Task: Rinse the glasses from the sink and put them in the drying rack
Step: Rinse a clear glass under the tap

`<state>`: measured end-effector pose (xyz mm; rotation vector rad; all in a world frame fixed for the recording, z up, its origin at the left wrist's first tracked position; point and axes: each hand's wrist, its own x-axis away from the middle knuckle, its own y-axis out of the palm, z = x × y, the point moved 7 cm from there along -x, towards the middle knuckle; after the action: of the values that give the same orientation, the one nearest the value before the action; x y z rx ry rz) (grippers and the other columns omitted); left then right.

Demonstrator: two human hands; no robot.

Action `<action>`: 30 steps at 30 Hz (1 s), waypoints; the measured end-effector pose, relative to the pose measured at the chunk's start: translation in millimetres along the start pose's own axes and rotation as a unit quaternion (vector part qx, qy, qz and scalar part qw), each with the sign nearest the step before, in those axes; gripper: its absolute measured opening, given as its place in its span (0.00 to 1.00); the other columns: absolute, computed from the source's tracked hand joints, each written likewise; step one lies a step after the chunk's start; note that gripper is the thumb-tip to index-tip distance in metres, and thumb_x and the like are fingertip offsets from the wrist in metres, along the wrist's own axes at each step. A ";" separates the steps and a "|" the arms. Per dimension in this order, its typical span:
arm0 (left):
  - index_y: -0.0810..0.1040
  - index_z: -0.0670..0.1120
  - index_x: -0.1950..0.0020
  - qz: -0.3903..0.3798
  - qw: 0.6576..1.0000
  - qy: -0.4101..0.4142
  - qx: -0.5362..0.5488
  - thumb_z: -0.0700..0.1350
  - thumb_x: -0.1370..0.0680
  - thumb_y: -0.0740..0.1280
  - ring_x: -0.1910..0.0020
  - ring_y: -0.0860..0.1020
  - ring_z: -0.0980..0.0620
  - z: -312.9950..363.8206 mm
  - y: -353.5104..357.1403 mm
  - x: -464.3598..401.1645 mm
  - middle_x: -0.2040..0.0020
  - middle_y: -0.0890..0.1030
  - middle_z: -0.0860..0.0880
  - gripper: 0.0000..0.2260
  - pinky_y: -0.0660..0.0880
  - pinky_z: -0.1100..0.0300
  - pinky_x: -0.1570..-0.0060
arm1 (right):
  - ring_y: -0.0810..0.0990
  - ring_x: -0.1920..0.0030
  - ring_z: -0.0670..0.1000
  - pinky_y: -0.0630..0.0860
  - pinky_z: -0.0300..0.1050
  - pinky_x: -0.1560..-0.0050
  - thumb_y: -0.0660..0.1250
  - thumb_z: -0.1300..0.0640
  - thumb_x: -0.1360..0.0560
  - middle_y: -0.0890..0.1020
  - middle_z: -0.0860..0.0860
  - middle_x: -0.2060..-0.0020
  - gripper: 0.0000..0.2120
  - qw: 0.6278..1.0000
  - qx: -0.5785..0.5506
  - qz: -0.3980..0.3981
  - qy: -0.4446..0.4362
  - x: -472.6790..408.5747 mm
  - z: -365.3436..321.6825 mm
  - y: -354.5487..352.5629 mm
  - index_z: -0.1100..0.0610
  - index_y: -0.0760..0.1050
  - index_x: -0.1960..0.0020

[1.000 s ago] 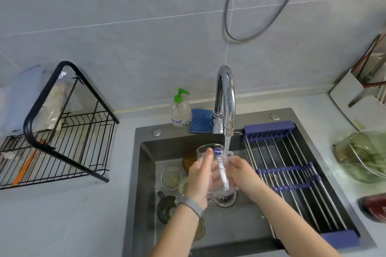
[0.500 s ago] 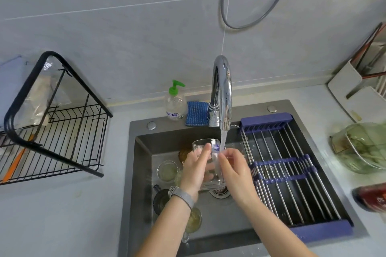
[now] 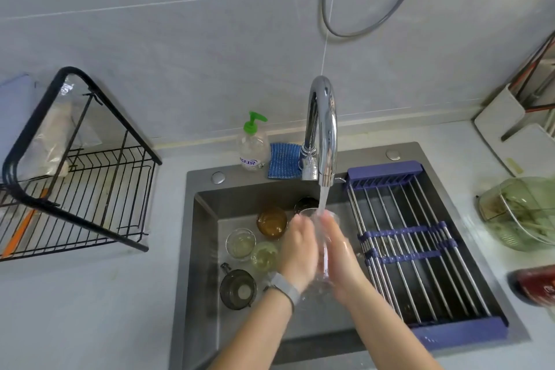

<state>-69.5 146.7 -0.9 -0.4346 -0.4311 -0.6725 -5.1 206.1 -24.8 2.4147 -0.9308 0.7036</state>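
A clear glass sits between my two palms under the running water of the chrome tap. My left hand presses its left side and my right hand its right side; most of the glass is hidden by them and blurred. More glasses stand in the dark sink: an amber one, two small clear ones, a smoky handled one and a dark one behind my hands. The black wire drying rack is on the counter at the left.
A purple roll-up rack with steel bars covers the sink's right half. A soap bottle and a blue sponge stand behind the sink. A green glass bowl and a red object are on the right counter.
Both hands have turned flat against the glass's sides and slid lower along it under the stream. The view has tilted down slightly.
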 end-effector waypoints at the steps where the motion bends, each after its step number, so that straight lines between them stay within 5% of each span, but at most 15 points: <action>1: 0.66 0.46 0.26 -0.003 0.999 0.013 -0.032 0.54 0.16 0.48 0.31 0.71 0.48 -1.2 5.6 1.6 0.31 0.72 0.51 0.22 0.68 0.58 0.35 | 0.85 0.48 0.53 0.81 0.49 0.51 0.64 0.27 0.32 0.85 0.54 0.48 0.32 1.000 0.004 0.017 0.011 -5.2 1.1 -3.7 0.52 0.82 0.43; 3: 0.62 0.47 0.23 -0.010 0.999 -0.012 -0.028 0.57 0.17 0.48 0.26 0.66 0.47 -9.2 5.8 -6.0 0.26 0.68 0.49 0.25 0.64 0.54 0.29 | 0.85 0.50 0.52 0.81 0.49 0.53 0.63 0.30 0.29 0.85 0.53 0.49 0.29 0.999 0.024 0.026 0.021 -9.2 0.8 -6.2 0.52 0.81 0.42; 6: 0.71 0.51 0.27 -0.035 0.994 -0.094 0.053 0.69 0.22 0.42 0.26 0.66 0.44 -29.1 -3.8 -20.8 0.26 0.68 0.45 0.35 0.62 0.44 0.27 | 0.86 0.54 0.53 0.83 0.49 0.57 0.64 0.36 0.26 0.86 0.54 0.51 0.24 0.999 0.033 -0.019 0.015 -6.6 -1.3 -0.6 0.53 0.78 0.40; 8: 0.71 0.53 0.27 -0.061 0.995 -0.063 0.054 0.68 0.21 0.42 0.28 0.69 0.46 -25.4 2.0 -12.8 0.28 0.71 0.48 0.33 0.64 0.44 0.28 | 0.86 0.52 0.55 0.82 0.56 0.49 0.63 0.34 0.28 0.86 0.54 0.51 0.26 0.999 0.037 -0.032 -0.001 -6.2 -3.1 -1.3 0.51 0.81 0.42; 11: 0.58 0.51 0.21 -0.078 0.997 0.002 0.013 0.59 0.17 0.44 0.22 0.56 0.53 -15.6 13.2 5.1 0.22 0.58 0.54 0.26 0.55 0.53 0.24 | 0.85 0.48 0.54 0.77 0.59 0.41 0.62 0.28 0.33 0.86 0.52 0.49 0.31 1.000 0.017 0.004 -0.010 -9.8 -4.6 -8.3 0.49 0.83 0.44; 14: 0.77 0.48 0.37 -0.066 0.985 -0.082 0.135 0.58 0.16 0.46 0.42 0.80 0.50 -28.3 0.6 -7.1 0.41 0.82 0.47 0.24 0.76 0.55 0.45 | 0.86 0.50 0.55 0.80 0.58 0.45 0.65 0.32 0.32 0.86 0.54 0.49 0.29 0.999 0.031 -0.023 -0.016 -7.0 -8.0 1.1 0.51 0.80 0.41; 16: 0.79 0.52 0.38 -0.093 0.981 -0.087 0.149 0.60 0.16 0.45 0.48 0.83 0.52 -24.8 -0.4 -4.3 0.49 0.85 0.51 0.26 0.78 0.55 0.48 | 0.86 0.53 0.55 0.82 0.54 0.50 0.63 0.36 0.27 0.86 0.55 0.51 0.24 0.999 0.036 -0.037 -0.016 -7.0 -13.3 2.2 0.52 0.80 0.42; 19: 0.61 0.55 0.22 -0.118 0.990 -0.024 0.070 0.63 0.18 0.46 0.25 0.63 0.56 -14.6 8.3 1.5 0.25 0.63 0.59 0.26 0.58 0.54 0.25 | 0.86 0.50 0.55 0.79 0.58 0.44 0.59 0.31 0.27 0.86 0.55 0.51 0.29 1.000 0.001 0.000 0.004 -13.8 -17.1 -9.2 0.53 0.82 0.45; 20: 0.59 0.55 0.21 -0.115 0.990 -0.025 0.081 0.62 0.17 0.46 0.24 0.61 0.56 -11.7 7.2 1.1 0.24 0.60 0.59 0.25 0.57 0.55 0.24 | 0.86 0.50 0.55 0.80 0.56 0.46 0.59 0.30 0.29 0.86 0.54 0.50 0.31 1.000 0.000 0.001 0.007 -16.2 -15.2 -9.2 0.53 0.82 0.44; 23: 0.72 0.50 0.29 -0.082 0.988 -0.053 0.121 0.58 0.16 0.47 0.35 0.75 0.52 -11.2 -2.0 -5.1 0.31 0.75 0.48 0.23 0.72 0.56 0.35 | 0.86 0.59 0.49 0.80 0.42 0.66 0.62 0.34 0.27 0.86 0.54 0.50 0.27 1.000 0.022 -0.006 0.015 -18.1 -7.6 -4.5 0.53 0.80 0.41; 27: 0.48 0.51 0.20 -0.136 0.988 0.056 -0.040 0.55 0.16 0.48 0.25 0.49 0.62 2.1 13.8 13.2 0.25 0.51 0.62 0.25 0.48 0.65 0.29 | 0.85 0.60 0.49 0.79 0.45 0.62 0.63 0.27 0.30 0.84 0.57 0.49 0.38 1.000 -0.014 0.002 0.014 -20.0 -10.6 -11.5 0.58 0.79 0.38; 30: 0.67 0.55 0.27 -0.108 0.992 0.042 0.044 0.55 0.17 0.57 0.34 0.69 0.65 -1.4 4.5 10.0 0.33 0.69 0.65 0.18 0.64 0.68 0.36 | 0.83 0.63 0.51 0.78 0.46 0.62 0.66 0.25 0.34 0.80 0.57 0.51 0.45 0.997 -0.083 0.004 0.003 -29.2 -3.3 -18.8 0.59 0.73 0.34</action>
<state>-59.1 144.1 2.0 -0.2763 -0.4296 -0.8755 -11.5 234.4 -44.1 2.2630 -0.9574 0.6100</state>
